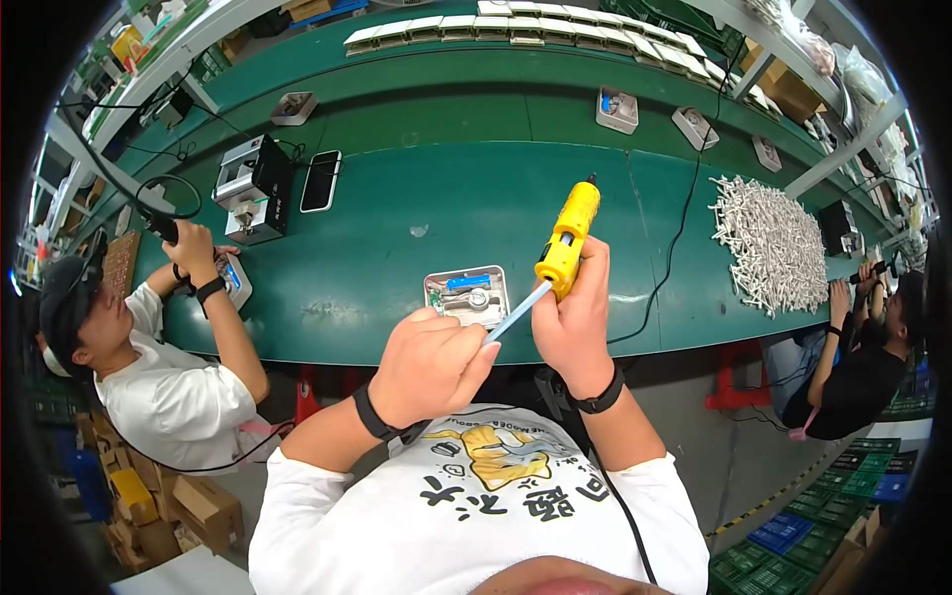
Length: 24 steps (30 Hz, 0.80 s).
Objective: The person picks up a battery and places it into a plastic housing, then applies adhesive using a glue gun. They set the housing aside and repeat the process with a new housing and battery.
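A: Glue gun (pixel 566 241), yellow, is what we see in the right hand (pixel 575 322). The fingers are wrapped tight round its grip, and it is held up above the near edge of the green table (pixel 377 268), its nozzle pointing away from us toward the far side.

B: And the left hand (pixel 428 365)? We make it out as nearly closed, thumb and fingertips pinched on the pale glue stick (pixel 518 313).

A: Yes. The stick slants up from those fingertips to the back of the gun, and its far end meets the gun's rear. We cannot tell how far in it sits.

B: Just beyond both hands we see a small open metal case (pixel 466 295) lying flat on the table, with a blue part and small pieces inside. Neither hand touches it.

A: A black cord (pixel 678 233) runs from near the right hand across the table toward the far side. Both wrists carry black bands.

B: To our left a co-worker in white (pixel 164 382) leans at the same table, with a black box-shaped machine (pixel 256 187) and a dark phone (pixel 320 180) lying near them.

A: To our right we see a heap of white sticks (pixel 769 241) on the table, with another person in black (pixel 858 362) seated beside it.
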Available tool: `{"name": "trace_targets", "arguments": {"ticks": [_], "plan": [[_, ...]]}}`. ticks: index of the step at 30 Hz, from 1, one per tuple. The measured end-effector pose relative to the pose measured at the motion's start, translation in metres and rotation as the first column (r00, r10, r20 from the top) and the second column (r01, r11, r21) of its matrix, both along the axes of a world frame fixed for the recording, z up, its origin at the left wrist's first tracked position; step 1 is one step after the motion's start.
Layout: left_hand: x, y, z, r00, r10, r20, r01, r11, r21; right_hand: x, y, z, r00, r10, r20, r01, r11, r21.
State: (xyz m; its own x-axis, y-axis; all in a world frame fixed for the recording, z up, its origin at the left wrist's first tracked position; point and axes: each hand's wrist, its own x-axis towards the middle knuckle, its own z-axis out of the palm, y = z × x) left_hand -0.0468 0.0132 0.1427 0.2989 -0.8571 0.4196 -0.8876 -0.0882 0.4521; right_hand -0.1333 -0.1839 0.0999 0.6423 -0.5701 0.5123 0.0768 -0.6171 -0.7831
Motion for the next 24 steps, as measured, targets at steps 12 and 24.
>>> {"name": "trace_targets", "arguments": {"ticks": [12,24], "plan": [[0.022,-0.001,-0.007,0.588,-0.086,-0.804,0.228,0.972,0.063,0.014,-0.01,-0.022,0.972,-0.19,0.142,0.226,0.923,-0.312],[0.012,0.011,-0.07,0.416,-0.36,-0.835,0.267,0.926,-0.266,-0.001,0.008,-0.074,0.983,-0.172,0.063,0.183,0.919,-0.349]]}}
